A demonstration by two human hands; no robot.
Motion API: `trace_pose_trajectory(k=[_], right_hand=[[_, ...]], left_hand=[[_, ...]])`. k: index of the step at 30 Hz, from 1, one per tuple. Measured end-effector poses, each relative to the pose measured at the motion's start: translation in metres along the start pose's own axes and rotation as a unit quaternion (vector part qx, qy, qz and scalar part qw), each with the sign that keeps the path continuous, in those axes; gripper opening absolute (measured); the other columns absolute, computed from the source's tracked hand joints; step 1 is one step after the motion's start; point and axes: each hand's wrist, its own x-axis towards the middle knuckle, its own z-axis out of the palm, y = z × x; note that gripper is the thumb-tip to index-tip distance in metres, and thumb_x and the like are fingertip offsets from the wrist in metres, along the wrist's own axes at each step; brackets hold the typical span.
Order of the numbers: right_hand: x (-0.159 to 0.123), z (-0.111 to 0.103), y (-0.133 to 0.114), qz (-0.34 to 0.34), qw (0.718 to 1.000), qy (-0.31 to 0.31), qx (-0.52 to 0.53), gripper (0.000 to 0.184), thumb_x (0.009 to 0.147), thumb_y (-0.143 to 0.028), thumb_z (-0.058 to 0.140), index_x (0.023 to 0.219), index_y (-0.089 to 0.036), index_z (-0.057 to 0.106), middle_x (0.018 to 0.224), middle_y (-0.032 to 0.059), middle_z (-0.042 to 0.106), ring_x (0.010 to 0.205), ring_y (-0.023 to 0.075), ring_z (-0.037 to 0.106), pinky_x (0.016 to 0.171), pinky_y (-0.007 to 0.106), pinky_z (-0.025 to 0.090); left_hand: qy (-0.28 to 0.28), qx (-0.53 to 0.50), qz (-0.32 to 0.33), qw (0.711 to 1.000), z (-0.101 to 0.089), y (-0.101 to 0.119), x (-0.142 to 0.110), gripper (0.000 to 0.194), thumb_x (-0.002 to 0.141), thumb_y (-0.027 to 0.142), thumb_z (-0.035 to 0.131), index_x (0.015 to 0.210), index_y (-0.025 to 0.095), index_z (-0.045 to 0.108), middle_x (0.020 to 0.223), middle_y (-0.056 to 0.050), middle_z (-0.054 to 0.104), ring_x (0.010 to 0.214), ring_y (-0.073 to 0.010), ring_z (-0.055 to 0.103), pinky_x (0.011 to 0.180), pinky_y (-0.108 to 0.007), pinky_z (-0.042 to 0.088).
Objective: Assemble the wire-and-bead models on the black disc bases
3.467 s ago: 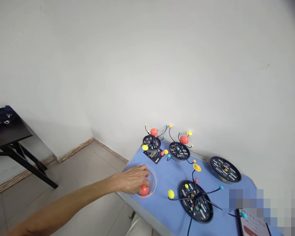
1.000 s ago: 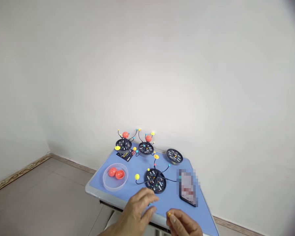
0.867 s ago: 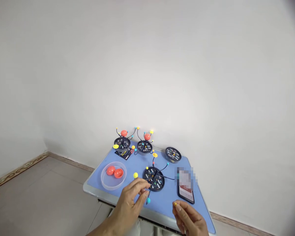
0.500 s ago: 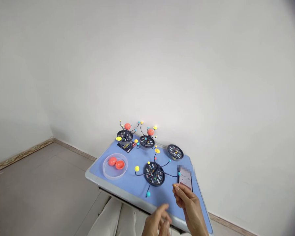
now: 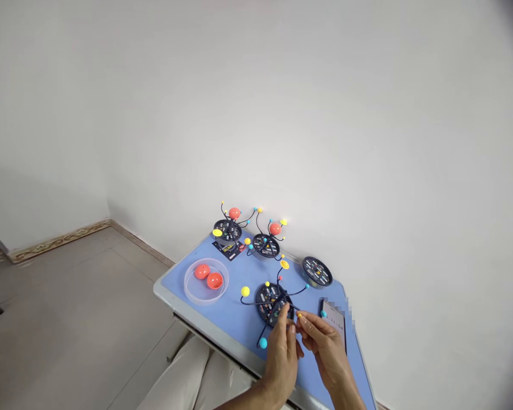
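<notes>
A round black model base (image 5: pixel 272 299) with thin black arms and small coloured balls stands near the front of the blue table (image 5: pixel 239 313). My left hand (image 5: pixel 283 352) has its fingers closed at the base's near edge, touching one black arm. My right hand (image 5: pixel 322 344) pinches a tiny yellow bead (image 5: pixel 300 315) just right of the base. A blue ball (image 5: pixel 263 343) on a long arm hangs out to the left of my left hand.
A clear round dish (image 5: pixel 206 281) holds two orange half-shells at the table's left. Two finished models (image 5: pixel 229 228) (image 5: pixel 267 244) stand at the back, with a bare black base (image 5: pixel 317 271) to their right. A phone (image 5: pixel 334 322) lies at the right. My pale trouser legs show below the table edge.
My left hand left the clear dish, came back to the near base, dropped away, then returned to it. My right hand has brought the yellow bead up beside the base. The view has shifted.
</notes>
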Motion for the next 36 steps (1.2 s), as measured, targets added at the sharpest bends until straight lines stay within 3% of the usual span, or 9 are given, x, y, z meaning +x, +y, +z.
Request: trace_pose_trajectory(k=[4,8,12,17,24,29,36], right_hand=[[0.002,0.005,-0.002,0.002,1.000,-0.002,0.008,0.039,0.051,-0.044,0.090,0.075,-0.016,0.078,0.051,-0.0024,0.056,0.044,0.0106,0.041,0.040,0.025,0.038],[0.008,0.004,-0.004,-0.006,1.000,0.010,-0.017,0.039,0.049,-0.044,0.090,0.074,-0.016,0.078,0.049,-0.0031,0.054,0.045,0.0109,0.041,0.041,0.025,0.038],[0.012,0.004,-0.006,-0.020,0.999,0.024,-0.033,0.039,0.049,-0.043,0.090,0.072,-0.015,0.078,0.053,-0.0013,0.058,0.049,0.0109,0.042,0.044,0.024,0.037],[0.014,0.008,-0.006,-0.001,1.000,-0.005,-0.015,0.035,0.052,-0.042,0.089,0.073,-0.016,0.079,0.052,-0.0016,0.057,0.048,0.0108,0.042,0.046,0.025,0.037],[0.021,0.003,0.004,0.009,0.999,0.018,-0.029,0.039,0.046,-0.042,0.091,0.072,-0.016,0.080,0.050,-0.0015,0.057,0.049,0.0101,0.040,0.048,0.025,0.038],[0.023,0.002,0.005,0.013,0.999,0.016,-0.027,0.039,0.047,-0.044,0.091,0.072,-0.017,0.080,0.047,-0.0038,0.051,0.048,0.0095,0.039,0.047,0.024,0.037],[0.025,-0.003,0.001,-0.071,0.985,0.016,-0.154,0.037,0.056,-0.050,0.084,0.075,-0.018,0.080,0.053,-0.0004,0.057,0.051,0.0125,0.043,0.048,0.026,0.038]], left_hand=[[0.003,0.011,0.005,1.000,0.003,-0.007,0.006,0.074,0.093,0.069,0.029,0.139,0.014,0.045,0.083,-0.008,0.062,0.056,-0.0170,0.053,0.061,-0.035,0.053],[0.017,0.006,-0.002,1.000,0.003,-0.011,0.010,0.069,0.093,0.069,0.030,0.137,0.018,0.047,0.082,-0.007,0.063,0.056,-0.0174,0.055,0.061,-0.036,0.054],[0.026,0.020,-0.005,0.999,0.000,-0.003,0.015,0.061,0.093,0.067,0.034,0.122,0.020,0.059,0.081,-0.007,0.065,0.057,-0.0181,0.058,0.058,-0.034,0.054],[0.034,0.036,0.025,0.998,-0.003,0.011,0.019,0.055,0.094,0.065,0.033,0.103,0.020,0.065,0.082,-0.010,0.068,0.057,-0.0177,0.059,0.053,-0.031,0.054],[0.064,0.018,0.079,0.995,-0.002,0.010,0.021,0.038,0.098,0.045,0.041,0.092,0.018,0.067,0.072,-0.004,0.065,0.053,-0.0139,0.056,0.052,-0.025,0.050],[0.050,-0.012,0.067,0.996,0.000,0.006,0.022,0.030,0.098,0.035,0.043,0.091,0.017,0.067,0.070,-0.002,0.062,0.051,-0.0112,0.053,0.050,-0.022,0.046],[0.031,-0.045,0.043,0.998,0.000,0.000,0.021,0.031,0.099,0.037,0.043,0.096,0.016,0.065,0.070,-0.002,0.061,0.051,-0.0110,0.053,0.051,-0.022,0.047]])
